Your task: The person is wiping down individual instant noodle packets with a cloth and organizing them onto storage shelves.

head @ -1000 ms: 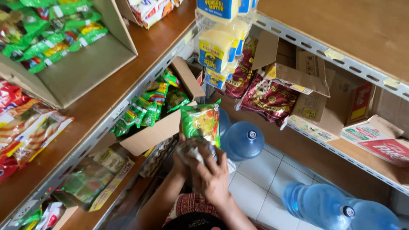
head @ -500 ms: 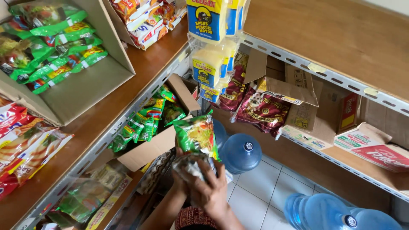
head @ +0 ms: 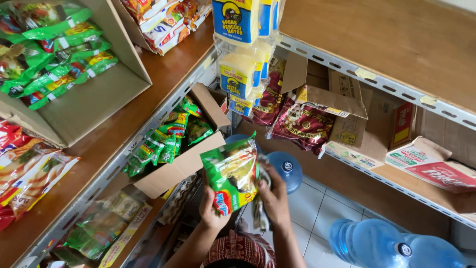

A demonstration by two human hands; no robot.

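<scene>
Both my hands hold a small stack of green snack packets (head: 232,173) upright in front of me, low in the middle of the view. My left hand (head: 210,210) grips the stack from below on its left side. My right hand (head: 273,197) closes on its right edge, where further packets (head: 260,211) hang down behind the front one. Just left of the stack an open cardboard box (head: 182,167) holds several matching green packets (head: 163,138) on the lower shelf.
A wooden shelf (head: 163,74) at left carries a box of green packets (head: 47,54) and red packets (head: 22,168). Yellow sponge packs (head: 243,59) hang at the corner post. Dark red bags (head: 302,124) and cartons (head: 426,164) fill the right shelf. Blue water bottles (head: 382,243) stand on the tiled floor.
My hands have lifted the green packets higher and closer to the camera, and the front packet now stands upright facing me. My view has shifted slightly downward and left.
</scene>
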